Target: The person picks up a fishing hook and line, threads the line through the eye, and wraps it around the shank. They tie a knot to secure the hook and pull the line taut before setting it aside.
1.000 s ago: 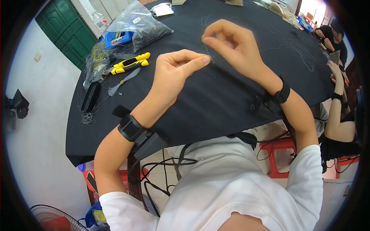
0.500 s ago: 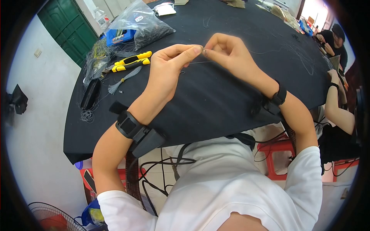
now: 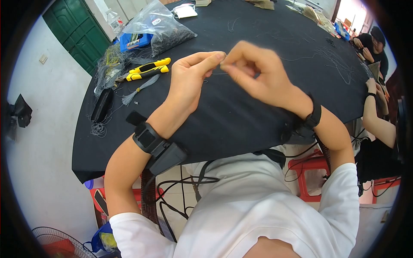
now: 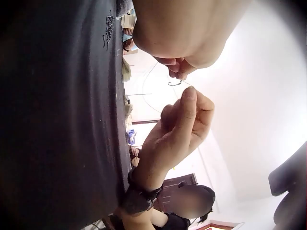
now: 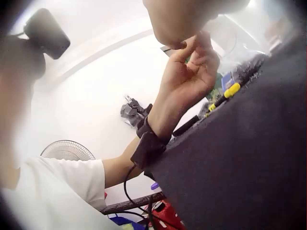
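Note:
Both hands hover over the black tablecloth, fingertips meeting. My left hand pinches a thin line between thumb and forefinger. My right hand pinches the same line right beside it, its other fingers curled. In the left wrist view a small metal hook hangs just under my left hand, and the line loops to my right hand. The right wrist view shows my left hand raised, touching my right hand's fingers. The line is too fine to trace in the head view.
Two yellow-and-black cutters lie to the left, next to a tangle of line, a grey thread bundle and a black case. A plastic bag and blue box sit behind. Other people's arms work at the right edge.
The hands were apart with the line stretched between them; the right hand has moved left and down until its fingertips meet the left hand's.

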`<state>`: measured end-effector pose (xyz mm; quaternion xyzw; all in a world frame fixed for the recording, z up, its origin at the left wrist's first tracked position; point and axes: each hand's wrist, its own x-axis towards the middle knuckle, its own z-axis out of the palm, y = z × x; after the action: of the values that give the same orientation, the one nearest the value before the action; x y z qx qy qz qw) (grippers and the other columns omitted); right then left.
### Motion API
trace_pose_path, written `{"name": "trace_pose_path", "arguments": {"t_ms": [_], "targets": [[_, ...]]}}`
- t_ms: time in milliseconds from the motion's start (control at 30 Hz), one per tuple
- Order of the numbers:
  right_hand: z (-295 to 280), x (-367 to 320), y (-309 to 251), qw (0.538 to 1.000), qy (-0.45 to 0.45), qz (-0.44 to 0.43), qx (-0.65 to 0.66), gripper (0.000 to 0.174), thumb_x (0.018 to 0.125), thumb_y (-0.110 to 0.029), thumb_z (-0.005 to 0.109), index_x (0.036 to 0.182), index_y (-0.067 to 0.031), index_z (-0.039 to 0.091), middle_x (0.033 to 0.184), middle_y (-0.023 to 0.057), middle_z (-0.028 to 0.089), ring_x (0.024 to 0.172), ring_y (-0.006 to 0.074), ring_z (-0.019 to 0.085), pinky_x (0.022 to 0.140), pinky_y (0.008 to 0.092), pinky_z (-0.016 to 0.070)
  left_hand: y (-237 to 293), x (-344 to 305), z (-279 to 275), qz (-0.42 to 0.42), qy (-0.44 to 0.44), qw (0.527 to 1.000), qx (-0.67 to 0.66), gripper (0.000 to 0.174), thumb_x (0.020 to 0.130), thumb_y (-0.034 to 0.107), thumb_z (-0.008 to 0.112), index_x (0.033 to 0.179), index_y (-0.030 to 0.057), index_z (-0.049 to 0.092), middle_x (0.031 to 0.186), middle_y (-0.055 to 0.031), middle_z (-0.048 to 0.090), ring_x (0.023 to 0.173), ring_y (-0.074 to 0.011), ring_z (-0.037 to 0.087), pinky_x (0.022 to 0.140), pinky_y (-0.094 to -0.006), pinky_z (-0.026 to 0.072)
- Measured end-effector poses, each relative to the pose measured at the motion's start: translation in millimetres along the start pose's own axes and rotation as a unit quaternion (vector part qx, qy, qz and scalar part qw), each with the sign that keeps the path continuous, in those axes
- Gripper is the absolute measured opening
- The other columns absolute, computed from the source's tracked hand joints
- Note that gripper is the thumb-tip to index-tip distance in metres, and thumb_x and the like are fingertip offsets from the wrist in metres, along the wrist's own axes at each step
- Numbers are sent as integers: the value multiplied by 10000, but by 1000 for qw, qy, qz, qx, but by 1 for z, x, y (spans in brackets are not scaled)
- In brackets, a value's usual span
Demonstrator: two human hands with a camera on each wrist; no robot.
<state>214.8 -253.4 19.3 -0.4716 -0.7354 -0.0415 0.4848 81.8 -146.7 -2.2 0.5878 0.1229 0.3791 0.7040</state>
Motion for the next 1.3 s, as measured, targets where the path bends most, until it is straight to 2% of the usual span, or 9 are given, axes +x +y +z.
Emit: {"name": "trace_pose_path", "arguments": {"t_ms": [100, 200, 400, 500, 600, 700, 867, 1100, 1300], "targets": [[-10, 11, 0, 996, 55, -50, -57, 78, 769, -60, 599, 831, -48, 554, 527, 44, 388, 463, 142, 385, 465, 258, 324, -3, -2, 2, 0, -34, 999, 41, 154, 773, 115, 677, 878, 2, 678, 758, -8, 626, 650, -45, 447, 604, -185, 353], [-12, 12, 16, 994, 56, -71, -60, 67, 781, -57, 593, 836, -44, 558, 526, 38, 382, 466, 122, 364, 465, 251, 311, -2, -8, 6, -21, -83, 994, 74, 154, 800, 113, 650, 909, 6, 669, 801, 10, 613, 687, -39, 445, 638, -185, 353], [-14, 10, 29, 998, 24, 42, -28, 68, 802, -88, 598, 828, -35, 563, 517, -11, 346, 475, 66, 313, 464, 243, 277, -1, -6, 1, -11, -98, 993, 67, 163, 807, 111, 640, 927, 3, 663, 863, -12, 638, 726, -41, 474, 664, -185, 367], [-10, 7, 40, 997, 5, 76, 12, 75, 829, -107, 591, 834, -39, 561, 587, -60, 416, 511, 13, 325, 468, 195, 250, 4, -6, 1, 4, -74, 995, 62, 167, 816, 105, 627, 939, -3, 658, 892, -28, 644, 761, -48, 501, 686, -187, 380], [-6, 4, 38, 991, -18, 121, 51, 80, 826, -102, 595, 814, -41, 546, 574, -68, 387, 510, 11, 316, 471, 197, 247, 7, -5, -1, 22, -37, 998, 56, 173, 822, 100, 617, 947, -15, 651, 918, -48, 647, 793, -55, 519, 721, -187, 390], [0, 0, 30, 989, -41, 126, 66, 82, 795, -86, 595, 777, -32, 536, 517, -37, 333, 491, 58, 307, 469, 248, 282, 7, -2, 2, 44, 10, 999, 14, 145, 769, 115, 691, 875, 17, 685, 762, -7, 639, 654, -39, 465, 609, -174, 364], [8, -3, 16, 995, -85, 43, 31, 90, 782, -77, 589, 781, -49, 503, 537, 41, 321, 473, 150, 325, 476, 288, 301, 3, 0, 0, 45, 19, 999, 4, 139, 768, 114, 692, 869, 18, 685, 763, -10, 638, 654, -37, 457, 605, -176, 359], [-7, 5, 1, 998, -54, 0, 22, 79, 790, -88, 583, 805, -43, 520, 547, 36, 373, 483, 138, 369, 478, 270, 319, 0, -1, 2, 38, 3, 999, 22, 140, 778, 109, 682, 873, 7, 682, 764, -15, 639, 667, -36, 484, 599, -174, 369], [-17, 11, 13, 999, -37, -10, 25, 76, 804, -91, 576, 811, -31, 530, 567, 27, 438, 497, 114, 379, 488, 243, 320, -6, -4, 4, 37, -90, 992, 77, 125, 775, 59, 674, 877, -13, 674, 778, -45, 647, 709, -59, 563, 652, -183, 428]]}}
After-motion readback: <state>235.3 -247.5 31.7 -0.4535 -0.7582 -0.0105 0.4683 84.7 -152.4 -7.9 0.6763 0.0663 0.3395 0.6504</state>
